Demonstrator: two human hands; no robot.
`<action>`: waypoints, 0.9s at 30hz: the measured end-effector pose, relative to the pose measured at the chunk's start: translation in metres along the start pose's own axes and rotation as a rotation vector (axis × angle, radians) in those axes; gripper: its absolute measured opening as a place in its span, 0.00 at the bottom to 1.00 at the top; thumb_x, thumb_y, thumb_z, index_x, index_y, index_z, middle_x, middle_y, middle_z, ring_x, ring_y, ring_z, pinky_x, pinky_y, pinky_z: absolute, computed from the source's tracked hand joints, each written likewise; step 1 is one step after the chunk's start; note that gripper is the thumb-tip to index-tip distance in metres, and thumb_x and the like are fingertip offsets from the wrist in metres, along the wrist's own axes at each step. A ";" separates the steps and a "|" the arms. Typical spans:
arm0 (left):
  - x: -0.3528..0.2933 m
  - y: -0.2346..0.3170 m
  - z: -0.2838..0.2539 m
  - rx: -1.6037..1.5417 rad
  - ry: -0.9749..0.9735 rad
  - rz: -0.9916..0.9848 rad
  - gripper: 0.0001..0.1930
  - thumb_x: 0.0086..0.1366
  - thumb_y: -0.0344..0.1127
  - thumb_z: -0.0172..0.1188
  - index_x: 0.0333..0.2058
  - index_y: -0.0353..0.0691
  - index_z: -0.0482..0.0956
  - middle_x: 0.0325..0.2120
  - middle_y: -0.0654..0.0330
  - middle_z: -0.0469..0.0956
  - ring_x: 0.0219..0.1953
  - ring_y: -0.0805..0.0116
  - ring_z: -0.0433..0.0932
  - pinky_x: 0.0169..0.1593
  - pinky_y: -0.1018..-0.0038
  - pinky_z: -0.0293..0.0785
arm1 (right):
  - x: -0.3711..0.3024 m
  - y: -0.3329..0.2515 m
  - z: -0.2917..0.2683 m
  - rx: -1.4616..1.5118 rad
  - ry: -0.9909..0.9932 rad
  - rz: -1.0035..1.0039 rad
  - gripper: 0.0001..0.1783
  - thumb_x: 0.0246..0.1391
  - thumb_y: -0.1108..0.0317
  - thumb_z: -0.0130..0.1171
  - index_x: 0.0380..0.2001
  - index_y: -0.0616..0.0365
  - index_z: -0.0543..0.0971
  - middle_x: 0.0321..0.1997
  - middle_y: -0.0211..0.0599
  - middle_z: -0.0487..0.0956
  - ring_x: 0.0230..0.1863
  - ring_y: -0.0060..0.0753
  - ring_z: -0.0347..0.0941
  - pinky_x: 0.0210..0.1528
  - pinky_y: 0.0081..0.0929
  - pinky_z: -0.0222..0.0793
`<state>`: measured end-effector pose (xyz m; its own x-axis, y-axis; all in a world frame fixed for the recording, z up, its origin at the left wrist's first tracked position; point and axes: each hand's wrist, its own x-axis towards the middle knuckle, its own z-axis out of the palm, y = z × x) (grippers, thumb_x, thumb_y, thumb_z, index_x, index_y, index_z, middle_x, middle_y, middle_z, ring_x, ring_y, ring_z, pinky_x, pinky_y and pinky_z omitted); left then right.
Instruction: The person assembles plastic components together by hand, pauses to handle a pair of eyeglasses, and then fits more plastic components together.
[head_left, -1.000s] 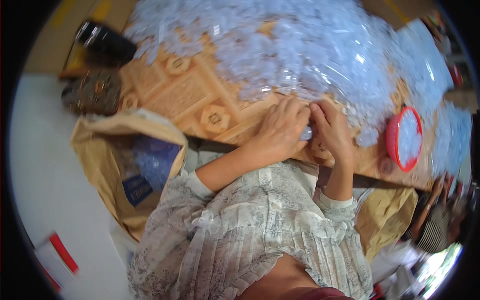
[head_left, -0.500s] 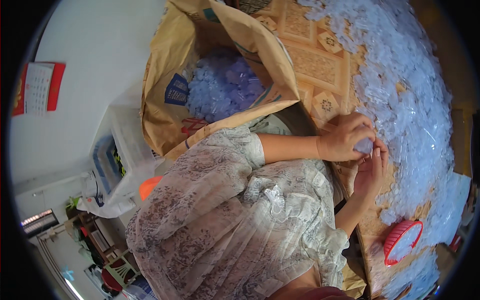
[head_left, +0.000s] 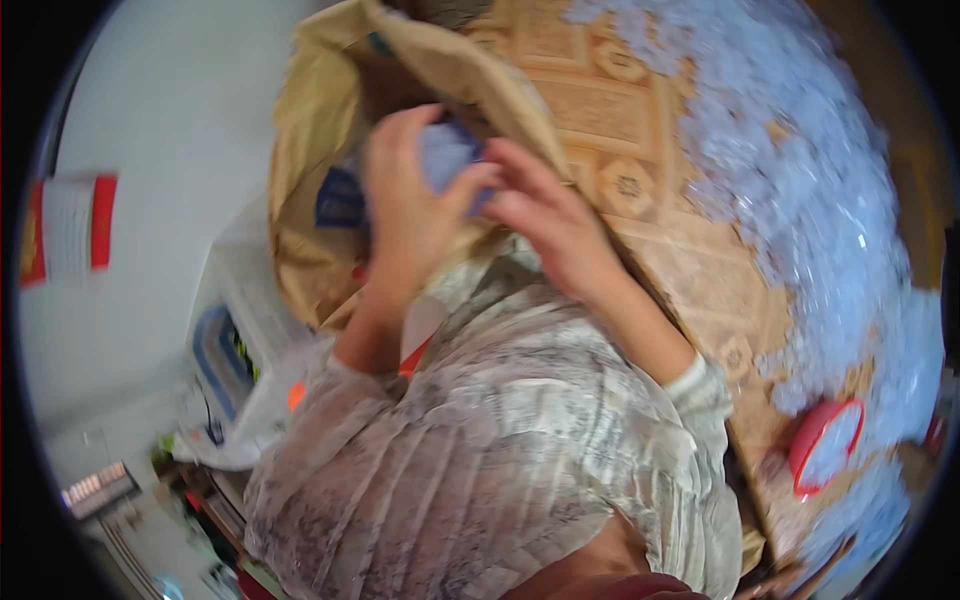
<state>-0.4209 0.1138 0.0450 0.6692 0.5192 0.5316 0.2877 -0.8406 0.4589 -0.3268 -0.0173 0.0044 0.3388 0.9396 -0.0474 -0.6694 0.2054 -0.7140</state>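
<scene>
My left hand (head_left: 405, 190) is over the mouth of a brown paper sack (head_left: 300, 265), its thumb apart from its curved fingers. Pale bluish translucent plastic (head_left: 447, 155) shows between them; blur hides whether this is a held piece or part of the sack's contents. My right hand (head_left: 550, 220) reaches in from the right at the sack's near edge. Its fingers are stretched toward the left hand, with no piece visible in them. The hands look slightly apart and are smeared by motion.
A patterned brown table (head_left: 650, 235) stands at the right, with a large heap of translucent plastic pieces (head_left: 800, 180) along its far side. A red basket (head_left: 826, 448) holds similar pieces. A clear plastic bin (head_left: 255, 310) is at the left, near a wall calendar (head_left: 68, 230).
Both hands have moved left from the table edge to the sack's mouth. Earlier, a translucent piece showed in my left hand's fingers; it can no longer be told apart.
</scene>
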 end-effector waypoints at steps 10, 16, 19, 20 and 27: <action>0.010 0.073 0.043 -0.339 -0.077 0.168 0.17 0.53 0.23 0.62 0.43 0.37 0.75 0.50 0.49 0.66 0.48 0.55 0.71 0.51 0.66 0.69 | -0.037 -0.038 -0.036 -0.671 0.389 -0.328 0.11 0.55 0.68 0.55 0.39 0.61 0.77 0.36 0.39 0.76 0.38 0.31 0.74 0.40 0.27 0.69; 0.025 0.101 0.156 -0.264 -0.418 0.275 0.34 0.52 0.41 0.66 0.56 0.39 0.63 0.56 0.40 0.58 0.57 0.41 0.61 0.57 0.55 0.61 | -0.118 -0.100 -0.101 -1.644 0.993 -0.509 0.11 0.50 0.72 0.57 0.39 0.61 0.76 0.40 0.46 0.76 0.44 0.48 0.71 0.45 0.36 0.67; 0.028 0.115 0.192 -0.116 -0.437 0.401 0.37 0.53 0.45 0.66 0.59 0.40 0.62 0.58 0.38 0.58 0.61 0.41 0.58 0.61 0.56 0.56 | -0.137 -0.110 -0.121 -1.896 1.099 -0.458 0.15 0.47 0.73 0.59 0.41 0.59 0.75 0.48 0.47 0.72 0.51 0.50 0.67 0.49 0.40 0.65; 0.030 0.116 0.198 -0.122 -0.441 0.411 0.37 0.53 0.45 0.66 0.59 0.40 0.62 0.58 0.38 0.58 0.61 0.41 0.58 0.61 0.56 0.56 | -0.139 -0.111 -0.123 -1.994 1.092 -0.403 0.17 0.46 0.72 0.60 0.43 0.58 0.75 0.51 0.46 0.71 0.54 0.50 0.65 0.52 0.42 0.62; 0.047 0.120 0.217 -0.176 -0.479 0.387 0.38 0.51 0.47 0.67 0.59 0.43 0.63 0.58 0.41 0.59 0.60 0.41 0.58 0.60 0.53 0.55 | -0.148 -0.119 -0.158 -2.156 1.165 -0.264 0.20 0.47 0.73 0.58 0.47 0.55 0.74 0.55 0.47 0.67 0.59 0.51 0.60 0.57 0.47 0.55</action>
<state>-0.2060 0.0036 -0.0293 0.9458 0.0228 0.3240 -0.1254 -0.8946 0.4290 -0.1933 -0.2237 -0.0140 0.8201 0.3467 0.4552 0.4508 -0.8815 -0.1408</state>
